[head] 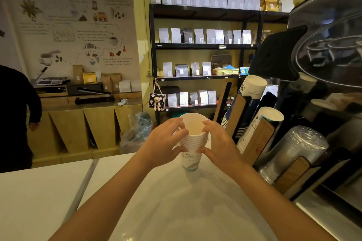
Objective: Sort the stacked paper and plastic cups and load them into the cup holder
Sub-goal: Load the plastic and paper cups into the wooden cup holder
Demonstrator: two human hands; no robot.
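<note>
while both hands grip paper cup stack (193, 143), cup holder (254, 143) holds cups.

Right of the paper cup stack (193, 143), passage is blocked by the loaded cup holder (254, 143); bare counter (49, 191) is left open leftward.

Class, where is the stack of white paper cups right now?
The stack of white paper cups stands centre-frame on the white counter, between the left hand and right hand.
</note>
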